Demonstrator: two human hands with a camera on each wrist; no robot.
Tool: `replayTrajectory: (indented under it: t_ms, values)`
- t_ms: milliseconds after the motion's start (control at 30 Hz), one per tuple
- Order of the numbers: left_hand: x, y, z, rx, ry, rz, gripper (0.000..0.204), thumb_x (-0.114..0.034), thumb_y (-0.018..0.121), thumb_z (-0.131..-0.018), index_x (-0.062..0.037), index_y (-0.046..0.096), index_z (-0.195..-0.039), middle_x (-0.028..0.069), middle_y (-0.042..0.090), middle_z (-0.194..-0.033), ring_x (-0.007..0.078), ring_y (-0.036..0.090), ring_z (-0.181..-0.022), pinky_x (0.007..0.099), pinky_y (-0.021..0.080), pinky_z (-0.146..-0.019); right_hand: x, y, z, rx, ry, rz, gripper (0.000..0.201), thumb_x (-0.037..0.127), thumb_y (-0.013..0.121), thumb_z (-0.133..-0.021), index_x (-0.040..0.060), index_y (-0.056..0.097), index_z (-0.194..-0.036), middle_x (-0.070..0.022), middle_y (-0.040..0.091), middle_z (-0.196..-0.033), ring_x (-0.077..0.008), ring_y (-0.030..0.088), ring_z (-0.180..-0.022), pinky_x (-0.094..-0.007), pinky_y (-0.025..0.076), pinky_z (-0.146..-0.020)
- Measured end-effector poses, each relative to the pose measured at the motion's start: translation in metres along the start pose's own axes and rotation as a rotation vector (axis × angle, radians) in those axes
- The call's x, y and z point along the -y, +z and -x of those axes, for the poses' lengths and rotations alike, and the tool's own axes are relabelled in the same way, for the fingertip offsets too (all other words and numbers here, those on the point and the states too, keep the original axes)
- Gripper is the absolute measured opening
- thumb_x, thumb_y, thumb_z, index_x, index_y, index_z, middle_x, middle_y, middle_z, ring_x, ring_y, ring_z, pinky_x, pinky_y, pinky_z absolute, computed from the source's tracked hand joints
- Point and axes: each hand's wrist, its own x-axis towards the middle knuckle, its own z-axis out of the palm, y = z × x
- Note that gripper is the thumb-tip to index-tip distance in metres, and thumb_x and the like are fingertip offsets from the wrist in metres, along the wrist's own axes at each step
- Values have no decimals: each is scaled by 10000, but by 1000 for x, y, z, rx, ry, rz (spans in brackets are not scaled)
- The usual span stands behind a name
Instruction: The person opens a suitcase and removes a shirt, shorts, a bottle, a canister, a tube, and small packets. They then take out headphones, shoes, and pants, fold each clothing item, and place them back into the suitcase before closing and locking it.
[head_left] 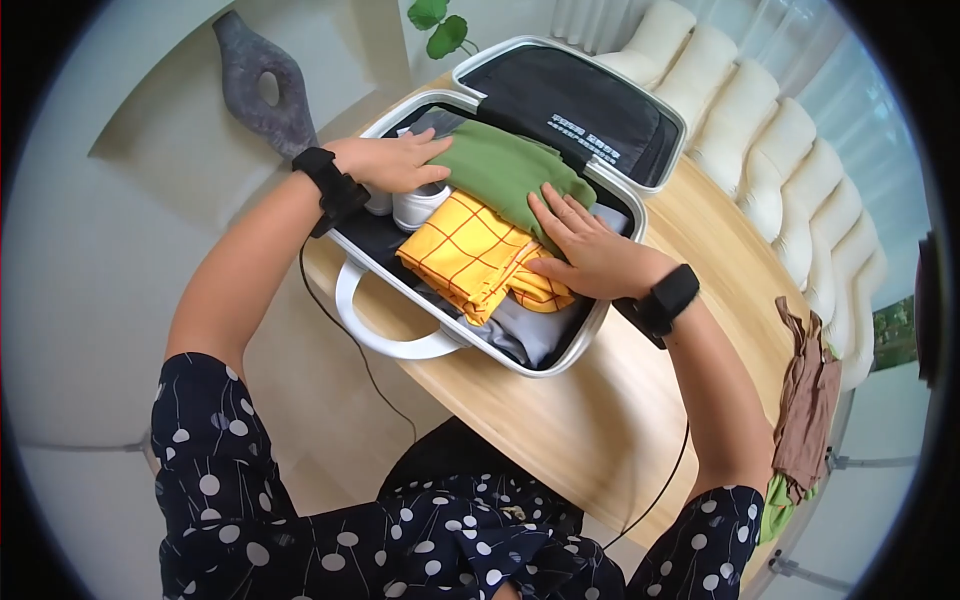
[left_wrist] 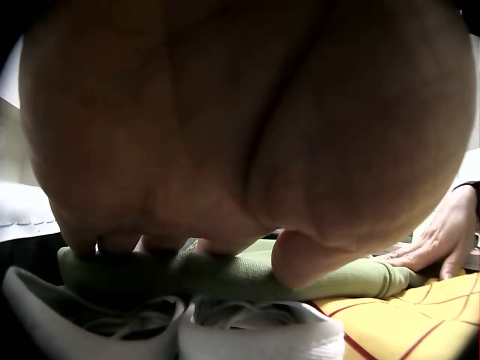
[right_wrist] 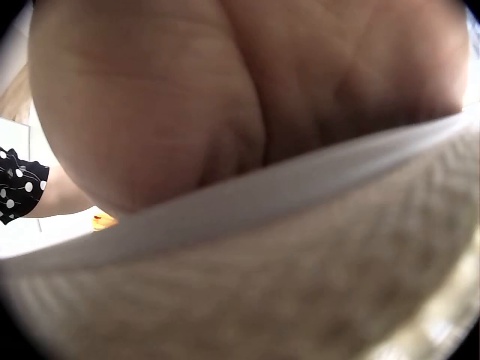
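Note:
A small white-rimmed suitcase (head_left: 357, 252) lies unfolded on the table, packed with clothes. My left hand (head_left: 392, 163) rests with fingers spread on the left end of a folded green garment (head_left: 510, 165). Across the green cloth's right end lies my right hand (head_left: 590, 245), its fingers straight and its thumb over a yellow checked garment (head_left: 465, 250). White shoes (head_left: 418, 207) sit beneath my left hand; in the left wrist view their openings and laces show. A grey garment (head_left: 530, 328) lies in the near right corner. In the right wrist view, the palm hides the cloth.
The suitcase lid (head_left: 570, 110) lies back on the wooden table (head_left: 640, 400). Brown clothing (head_left: 808, 400) and a green piece (head_left: 775, 510) hang at the table's right end. Behind stands a cream padded seat (head_left: 760, 150); a grey sculpture (head_left: 265, 85) is at the left.

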Motion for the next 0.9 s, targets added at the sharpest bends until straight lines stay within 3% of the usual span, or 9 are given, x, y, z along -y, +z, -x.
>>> replayTrajectory:
  t_ms: [167,233,300,367,433,500,633,767,900]
  values:
    - [3,1,-4,-9,-2,-29,679,-489,352,-951,-90,168,-1468,232,130,-1505,366,186,-1384,349,177,-1124,6,-5,14,16,91,28,785,578,359,-918,55,144,-1462,-216,147,-1504,-361,176,-1388,-497,171,-1113]
    - [7,4,-7,-29,-1,-44,673,-471,370,-951,-74,182,-1460,246,156,-1494,363,206,-1378,350,189,-1119,6,-10,23,31,119,108,720,525,384,-936,11,256,-1423,-226,238,-1472,-336,234,-1369,-484,146,-1124]
    - [0,-1,-1,-75,150,-1,665,-457,399,-946,-50,226,-1443,253,211,-1475,347,227,-1374,352,212,-1110,-3,-11,35,-38,100,102,581,460,397,-953,2,457,-1305,-184,430,-1371,-322,343,-1315,-510,143,-1124]
    - [5,4,-3,-178,198,-21,629,-417,449,-934,-19,315,-1402,254,324,-1425,339,308,-1340,357,256,-1091,-10,-3,62,-300,94,-4,522,430,434,-951,21,506,-1266,-165,484,-1324,-322,393,-1276,-515,181,-1112]
    - [-22,-13,10,-130,129,-10,578,-372,492,-919,0,397,-1351,233,445,-1350,339,409,-1274,360,313,-1059,-28,11,89,-552,112,-45,485,408,462,-948,45,516,-1264,-163,499,-1303,-318,420,-1251,-524,219,-1094]
    - [-30,-17,12,-353,139,-171,506,-314,541,-895,-24,466,-1303,216,509,-1289,340,476,-1209,382,364,-1024,-55,23,128,-646,206,-80,477,389,514,-929,43,521,-1259,-187,502,-1287,-319,435,-1233,-483,285,-1070]
    - [-137,-43,41,-572,439,-86,456,-235,575,-891,-7,488,-1277,196,531,-1271,322,496,-1190,355,386,-994,-117,49,220,-888,510,-141,519,340,649,-830,-27,558,-1185,-248,527,-1230,-361,491,-1157,-397,400,-979]
    - [-264,-39,66,-428,878,201,417,-202,576,-900,-50,504,-1281,120,565,-1224,245,536,-1106,338,425,-937,-162,89,318,-1052,914,19,547,340,689,-762,-9,566,-1165,-229,559,-1172,-347,520,-1111,-395,408,-955]
    - [-349,-2,68,-210,984,347,373,-193,553,-922,-42,519,-1261,115,579,-1202,216,561,-1066,328,456,-884,-160,120,384,-1007,1415,82,554,344,682,-732,78,551,-1200,-194,543,-1172,-352,497,-1113,-440,404,-936]
